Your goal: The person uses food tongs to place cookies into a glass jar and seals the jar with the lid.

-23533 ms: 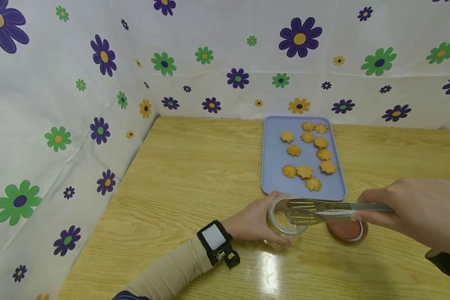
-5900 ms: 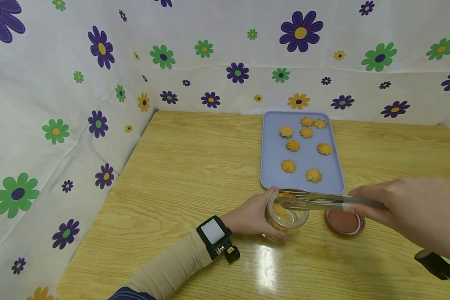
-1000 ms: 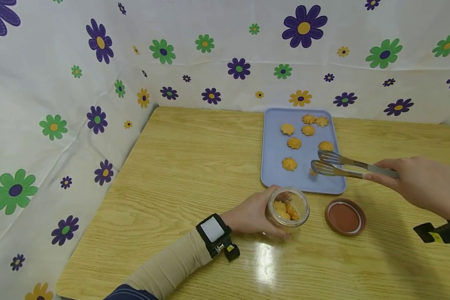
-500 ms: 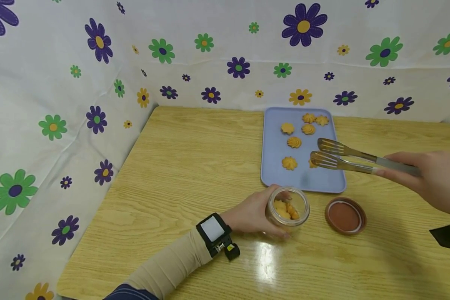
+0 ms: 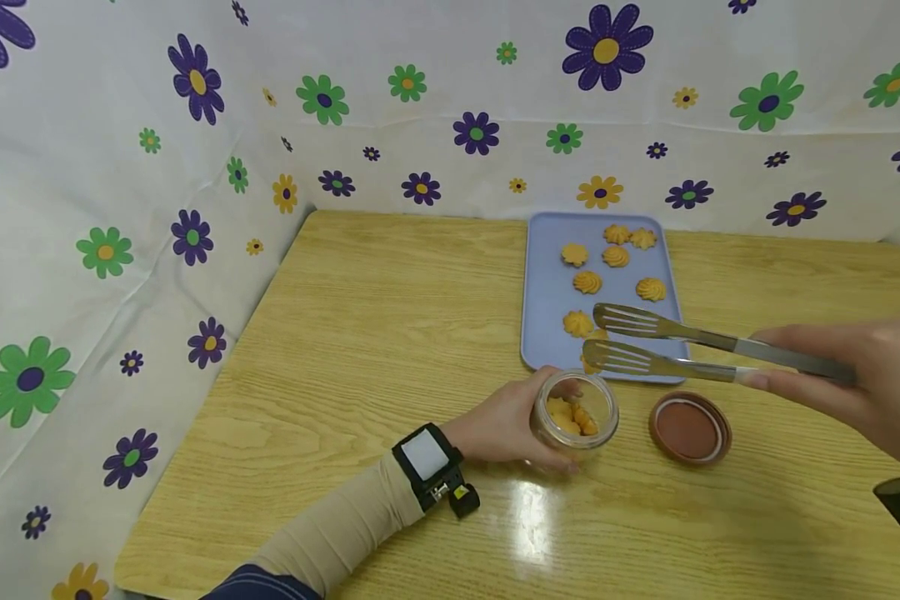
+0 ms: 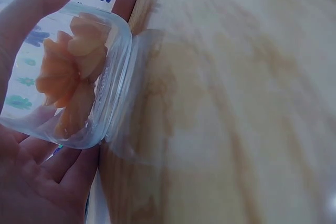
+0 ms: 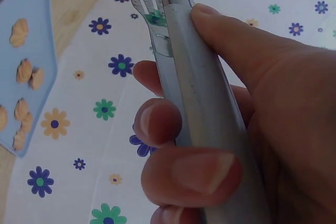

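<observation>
My left hand [image 5: 498, 425] grips a clear glass jar [image 5: 610, 429] round its side; the jar is uncovered and has several piped cookies [image 6: 81, 51] inside. In the right hand [image 5: 881, 387] is a pair of slotted metal tongs [image 5: 708, 337], the thumb and fingers wrapped round the handles in the right wrist view. The tong tips hover over the tray's near edge, just above the jar. Between them shows part of a cookie [image 5: 598, 335], mostly hidden by the slotted ends. A blue tray [image 5: 543, 308] behind the jar bears several more cookies [image 5: 587, 282].
A brown lid [image 5: 687, 429] with a white ring lies to the right of the jar. The wooden table [image 5: 390, 333] meets flower-patterned cloth [image 5: 435, 92] at its back and left sides.
Over the last second the tongs rise from the tray with a cookie and swing left to the jar. Compared with the oldest frame, fewer cookies lie on the tray and more fill the jar.
</observation>
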A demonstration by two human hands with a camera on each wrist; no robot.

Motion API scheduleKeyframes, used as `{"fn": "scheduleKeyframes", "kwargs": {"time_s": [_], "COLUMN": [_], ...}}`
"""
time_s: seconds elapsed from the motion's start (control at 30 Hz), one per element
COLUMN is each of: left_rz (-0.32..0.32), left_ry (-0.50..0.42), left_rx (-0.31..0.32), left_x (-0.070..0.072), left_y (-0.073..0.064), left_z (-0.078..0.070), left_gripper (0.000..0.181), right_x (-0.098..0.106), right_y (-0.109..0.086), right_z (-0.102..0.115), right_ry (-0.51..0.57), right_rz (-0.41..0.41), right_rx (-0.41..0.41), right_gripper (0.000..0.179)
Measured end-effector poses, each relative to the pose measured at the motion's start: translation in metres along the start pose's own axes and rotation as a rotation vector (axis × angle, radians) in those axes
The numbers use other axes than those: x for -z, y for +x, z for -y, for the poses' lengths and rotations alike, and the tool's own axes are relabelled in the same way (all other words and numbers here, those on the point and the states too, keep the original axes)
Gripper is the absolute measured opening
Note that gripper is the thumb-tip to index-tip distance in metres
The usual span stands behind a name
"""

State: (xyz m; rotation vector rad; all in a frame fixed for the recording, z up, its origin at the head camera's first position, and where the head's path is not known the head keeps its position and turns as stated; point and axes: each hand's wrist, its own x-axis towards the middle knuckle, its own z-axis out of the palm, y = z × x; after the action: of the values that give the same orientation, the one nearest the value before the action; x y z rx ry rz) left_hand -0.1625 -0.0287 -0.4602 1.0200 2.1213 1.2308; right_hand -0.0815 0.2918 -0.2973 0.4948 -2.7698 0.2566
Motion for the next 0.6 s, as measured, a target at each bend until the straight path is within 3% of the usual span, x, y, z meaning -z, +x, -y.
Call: {"fn": "scheduleKeyframes", "kwargs": {"time_s": [0.43, 0.6], "left_rz": [0.008, 0.014], "left_ry": [0.027, 0.015], "left_rx": [0.03, 0.029], "left_x": [-0.0003, -0.0003], "left_y": [-0.0007, -0.0011], "left_z": [-0.001, 0.0003], "left_gripper": [0.095, 0.096], "right_x": [-0.0057, -0.0063], "right_y": [-0.005, -0.0049], "right_z": [0.0059, 0.0065], "right_ry": [-0.017, -0.029], "right_rz": [0.288, 0.355], "right_rx": [-0.058, -0.093], "right_gripper": [0.044, 0.05]}}
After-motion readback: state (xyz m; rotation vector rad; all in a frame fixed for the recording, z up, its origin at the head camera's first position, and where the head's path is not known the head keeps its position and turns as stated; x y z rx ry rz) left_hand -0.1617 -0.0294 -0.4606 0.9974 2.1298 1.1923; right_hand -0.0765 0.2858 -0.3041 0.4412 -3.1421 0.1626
